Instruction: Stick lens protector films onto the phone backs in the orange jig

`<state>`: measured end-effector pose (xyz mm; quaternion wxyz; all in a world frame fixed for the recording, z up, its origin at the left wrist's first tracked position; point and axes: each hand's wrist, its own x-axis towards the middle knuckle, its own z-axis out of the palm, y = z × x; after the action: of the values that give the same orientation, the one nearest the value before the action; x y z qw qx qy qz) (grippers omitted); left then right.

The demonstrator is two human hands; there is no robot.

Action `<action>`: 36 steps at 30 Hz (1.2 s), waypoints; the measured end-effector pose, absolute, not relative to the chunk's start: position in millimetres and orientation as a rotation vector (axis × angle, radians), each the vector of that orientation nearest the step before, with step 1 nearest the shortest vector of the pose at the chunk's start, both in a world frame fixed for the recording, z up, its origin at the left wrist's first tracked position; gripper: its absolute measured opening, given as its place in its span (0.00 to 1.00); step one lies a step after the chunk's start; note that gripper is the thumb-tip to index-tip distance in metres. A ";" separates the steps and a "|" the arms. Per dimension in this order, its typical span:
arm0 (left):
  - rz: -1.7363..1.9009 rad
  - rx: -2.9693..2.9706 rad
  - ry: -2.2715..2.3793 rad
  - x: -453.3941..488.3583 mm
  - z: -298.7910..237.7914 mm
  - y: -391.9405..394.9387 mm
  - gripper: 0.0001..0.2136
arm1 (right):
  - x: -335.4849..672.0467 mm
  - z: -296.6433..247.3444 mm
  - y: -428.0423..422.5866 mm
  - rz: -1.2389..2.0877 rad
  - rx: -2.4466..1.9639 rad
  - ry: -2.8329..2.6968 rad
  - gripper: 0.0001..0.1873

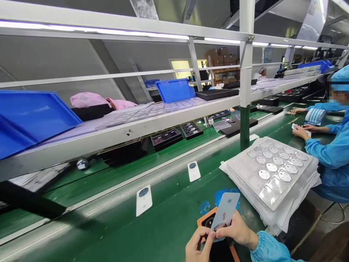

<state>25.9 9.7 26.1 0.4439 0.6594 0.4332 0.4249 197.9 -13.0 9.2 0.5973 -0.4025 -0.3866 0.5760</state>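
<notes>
Both my hands grip one pale phone back cover point(228, 205), tilted up, with a small dark mark near its top and glossy on the face toward me. My left hand point(198, 244) pinches the lower end between thumb and fingers. My right hand point(240, 230) holds the right edge, its thumb pressed on the lower part. Beneath the cover is an orange-edged fixture point(201, 221) with a black middle, partly hidden by my hands. Blue film pieces point(204, 207) lie just behind it on the green bench.
Two white back covers with dark round camera areas, one nearer point(144, 205) and one farther point(194, 174), lie on the green surface. At right stands a stack of clear trays point(253, 178) with round silver parts. A post point(245, 72) and shelf point(174, 116) cross ahead. A blue-sleeved co-worker point(327, 145) sits right.
</notes>
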 end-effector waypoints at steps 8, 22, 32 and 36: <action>1.016 1.484 1.152 37.7 24.7 0.9 0.24 | 204.9 -2.9 -18.1 1.330 -1.181 -0.992 0.24; 1.088 1.385 1.285 -46.3 18.7 121.1 0.23 | 255.2 83.4 194.9 1.162 -1.205 -0.672 0.10; 0.883 1.633 1.611 30.1 26.3 251.2 0.24 | 188.8 67.3 68.5 1.416 -1.118 -1.138 0.17; 0.610 1.798 1.646 124.5 38.1 277.0 0.35 | 231.3 105.8 -20.2 1.137 -1.102 -1.654 0.13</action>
<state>124.5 277.0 38.1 0.3092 0.6805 0.6228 0.2310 231.3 -20.2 105.8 0.4131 -0.4384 -0.6577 0.4523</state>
